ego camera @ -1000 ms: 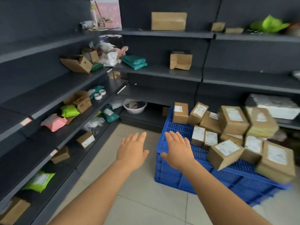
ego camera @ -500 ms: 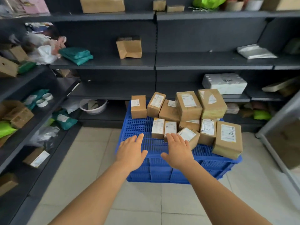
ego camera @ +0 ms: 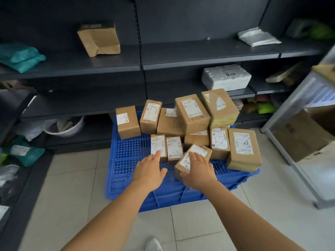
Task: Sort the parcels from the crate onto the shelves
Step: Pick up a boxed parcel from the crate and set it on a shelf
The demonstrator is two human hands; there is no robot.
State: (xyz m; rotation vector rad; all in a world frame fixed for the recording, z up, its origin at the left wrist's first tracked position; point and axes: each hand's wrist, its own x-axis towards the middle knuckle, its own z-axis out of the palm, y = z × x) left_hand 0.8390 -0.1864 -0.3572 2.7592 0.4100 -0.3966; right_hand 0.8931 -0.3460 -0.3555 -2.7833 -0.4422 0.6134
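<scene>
An upturned blue crate stands on the tiled floor, with several brown cardboard parcels with white labels piled on it. My left hand hovers open over the crate, fingertips at a small upright parcel. My right hand is open, palm down over a tilted small parcel near the crate's front; whether it touches is unclear. A larger parcel sits at the crate's right edge. Dark shelves run behind the crate.
The shelves hold a brown box, teal bags, a white foam box and a white mailer. A white bowl sits low at left. A grey metal rack with a cardboard box stands at right.
The view has swung right and down from the left shelves to the crate. Both hands have moved forward over the front parcels, staying open.
</scene>
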